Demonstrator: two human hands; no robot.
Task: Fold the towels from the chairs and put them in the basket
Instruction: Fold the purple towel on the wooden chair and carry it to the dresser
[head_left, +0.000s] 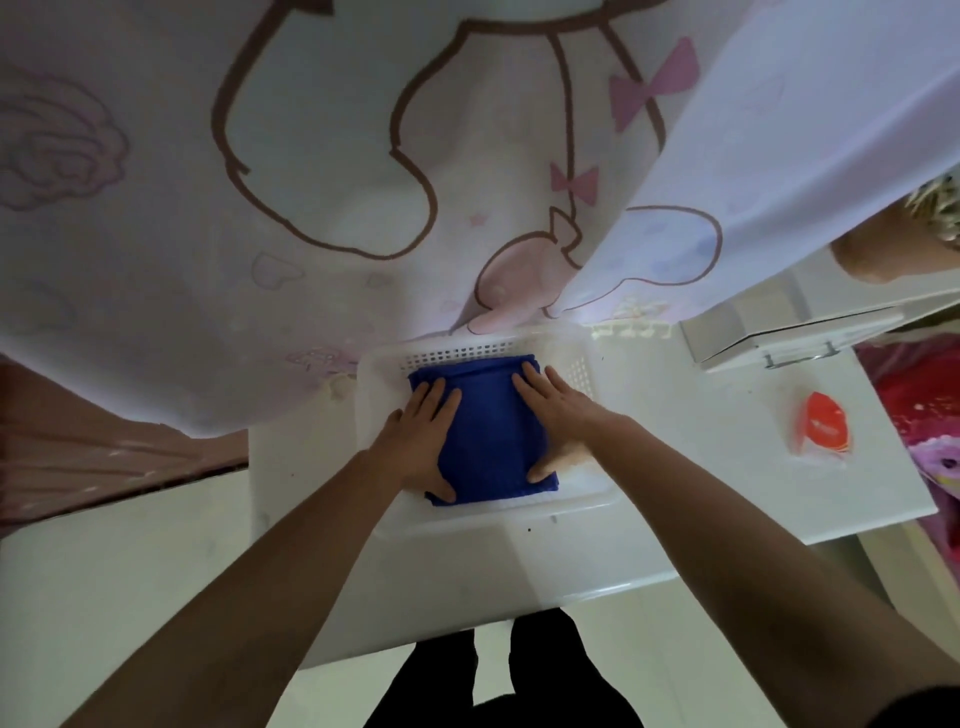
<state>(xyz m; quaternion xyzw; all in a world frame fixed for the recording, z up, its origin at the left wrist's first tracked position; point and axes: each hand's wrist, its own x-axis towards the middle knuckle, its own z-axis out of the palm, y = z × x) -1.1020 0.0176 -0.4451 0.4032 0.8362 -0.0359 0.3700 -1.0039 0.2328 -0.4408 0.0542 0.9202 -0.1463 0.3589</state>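
While both flat, spread hands, left hand (423, 435) and right hand (551, 410), press it, folded blue towel (491, 431) fills perforated basket (582, 374)

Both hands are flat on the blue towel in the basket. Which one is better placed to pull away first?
Probably either: the left hand and right hand lie open on opposite sides of the towel, already inside the basket.

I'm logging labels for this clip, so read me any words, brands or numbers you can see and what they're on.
None can be read.
Orange packet on the white table: white marks, too blurred to read.
Curtain: cartoon drawings only, no words.
Blue towel, white basket: no text.
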